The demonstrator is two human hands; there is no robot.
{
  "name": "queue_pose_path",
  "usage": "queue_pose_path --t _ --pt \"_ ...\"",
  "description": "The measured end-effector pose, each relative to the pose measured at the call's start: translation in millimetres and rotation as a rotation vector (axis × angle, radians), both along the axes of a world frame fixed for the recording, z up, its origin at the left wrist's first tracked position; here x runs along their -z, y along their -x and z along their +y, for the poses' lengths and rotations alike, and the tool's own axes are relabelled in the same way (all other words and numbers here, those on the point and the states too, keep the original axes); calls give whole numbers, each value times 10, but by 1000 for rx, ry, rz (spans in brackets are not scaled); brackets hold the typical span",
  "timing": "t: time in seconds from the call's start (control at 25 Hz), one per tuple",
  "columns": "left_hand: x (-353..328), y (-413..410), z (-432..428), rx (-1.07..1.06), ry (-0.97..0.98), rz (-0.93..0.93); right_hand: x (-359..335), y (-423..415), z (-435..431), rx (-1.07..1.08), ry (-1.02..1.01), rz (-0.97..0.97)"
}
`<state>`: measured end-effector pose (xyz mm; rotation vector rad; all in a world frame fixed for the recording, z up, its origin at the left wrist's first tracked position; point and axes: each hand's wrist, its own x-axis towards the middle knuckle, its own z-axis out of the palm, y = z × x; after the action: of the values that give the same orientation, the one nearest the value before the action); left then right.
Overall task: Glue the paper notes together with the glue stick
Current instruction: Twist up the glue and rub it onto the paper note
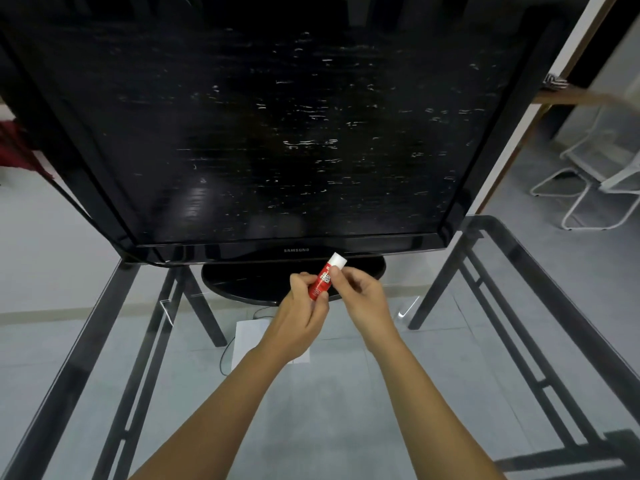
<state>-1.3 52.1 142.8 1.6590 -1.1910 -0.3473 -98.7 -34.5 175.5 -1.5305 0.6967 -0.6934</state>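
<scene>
A red glue stick with a white cap is held up over the glass table, tilted with the cap pointing up and right. My left hand grips its red body near the bottom. My right hand pinches it just below the white cap, which sits on the stick. White paper notes lie flat on the glass below my left wrist, partly hidden by my forearm.
A large black television on an oval stand fills the far half of the glass table. Black table legs show through the glass. A thin cable runs beside the paper. White metal chair frames stand at right.
</scene>
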Motion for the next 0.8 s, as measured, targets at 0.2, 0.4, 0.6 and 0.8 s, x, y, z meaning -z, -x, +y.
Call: queue_pose_path --t 0.2,0.4,0.6,0.8 --pt "69 51 124 -135 96 65 12 41 40 145 -70 -64" --pt "25 136 145 -196 151 78 -52 48 128 124 -85 -105" --pt "17 169 192 -197 130 104 -57 42 116 87 -57 -56" --pt "-19 153 188 -127 159 409 -66 22 146 58 -30 -71"
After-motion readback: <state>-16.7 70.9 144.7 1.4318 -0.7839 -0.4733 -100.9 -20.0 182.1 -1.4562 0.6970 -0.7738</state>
